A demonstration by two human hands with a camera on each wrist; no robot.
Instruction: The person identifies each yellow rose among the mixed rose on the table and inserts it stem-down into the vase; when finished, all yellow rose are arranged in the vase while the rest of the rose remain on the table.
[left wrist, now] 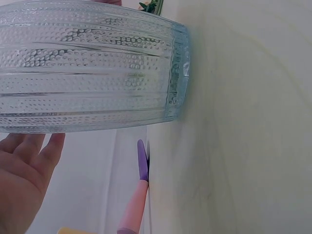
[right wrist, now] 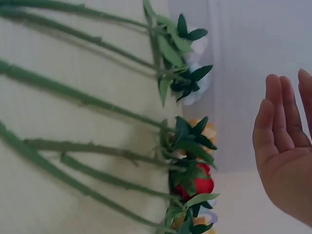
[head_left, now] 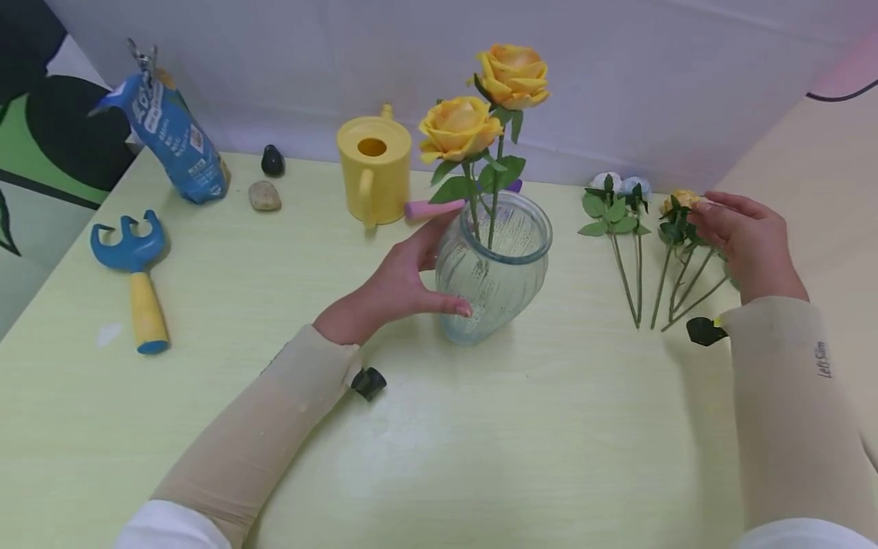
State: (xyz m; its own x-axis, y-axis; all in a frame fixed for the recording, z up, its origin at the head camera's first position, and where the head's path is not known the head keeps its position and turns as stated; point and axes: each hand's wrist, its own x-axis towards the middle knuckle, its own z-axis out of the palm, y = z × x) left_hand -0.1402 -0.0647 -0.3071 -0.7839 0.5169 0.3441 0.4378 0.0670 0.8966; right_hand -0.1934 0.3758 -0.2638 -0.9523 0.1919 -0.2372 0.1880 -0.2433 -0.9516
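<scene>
My left hand grips the ribbed clear glass vase from its left side, thumb across the front and fingers behind. In the left wrist view the vase fills the upper left, with the fingers along its side. Two yellow roses stand upright in the vase, their stems inside it. At the right my right hand hovers over a group of artificial flowers lying on the table, nearest a yellow rose. The right wrist view shows that hand with fingers extended, apart from the stems and a red rose.
White and pale blue flowers lie left of the right hand. Behind the vase are a yellow watering can and a pink-handled tool. Farther left are two stones, a clipped blue bag and a blue hand rake.
</scene>
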